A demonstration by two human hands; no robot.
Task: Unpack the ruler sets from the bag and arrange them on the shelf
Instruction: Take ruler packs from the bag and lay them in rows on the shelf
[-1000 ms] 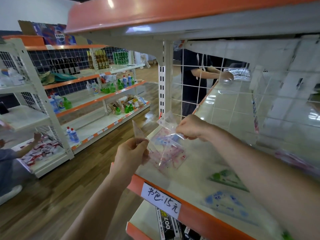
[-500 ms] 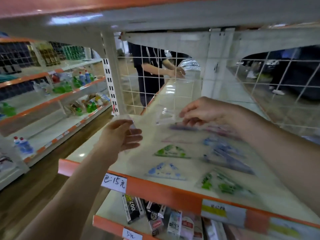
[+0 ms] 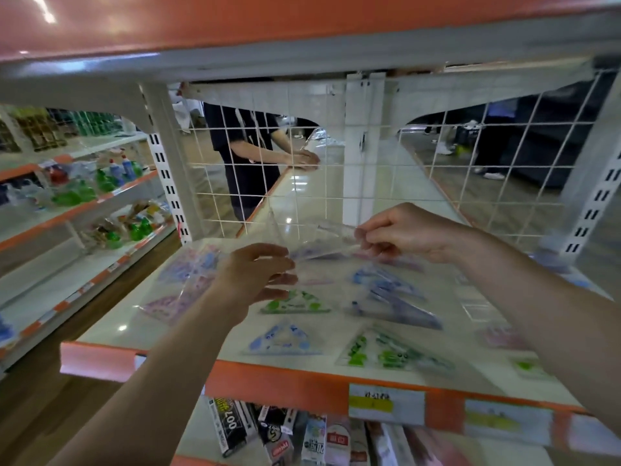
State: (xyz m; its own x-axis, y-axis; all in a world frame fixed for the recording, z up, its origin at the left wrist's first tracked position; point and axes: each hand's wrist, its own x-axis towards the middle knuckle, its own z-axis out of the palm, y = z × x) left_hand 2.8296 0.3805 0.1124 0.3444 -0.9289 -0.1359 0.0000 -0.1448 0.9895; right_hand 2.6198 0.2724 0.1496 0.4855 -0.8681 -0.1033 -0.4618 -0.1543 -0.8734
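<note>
I hold a clear plastic bag (image 3: 316,235) stretched between both hands above the white shelf (image 3: 134,317). My right hand (image 3: 403,232) pinches its right end. At the bag's lower left corner, my left hand (image 3: 252,277) pinches it between thumb and fingers. I cannot tell what is inside the bag. Ruler sets lie flat on the shelf below: a green triangle (image 3: 295,302), a blue triangle (image 3: 285,339), blue rulers (image 3: 393,294), a green set (image 3: 383,351) and pink sets (image 3: 181,284) at the left.
A white wire grid (image 3: 302,186) closes the shelf's back; a person (image 3: 248,146) stands behind it. Another shelf board (image 3: 302,45) hangs low overhead. Price labels (image 3: 386,403) sit on the orange front edge, boxed goods (image 3: 268,432) below. Bottle shelves (image 3: 84,190) line the left aisle.
The view has swung from the shelf's left end to face its middle. Both hands have carried the bag rightwards and further in over the laid-out ruler sets.
</note>
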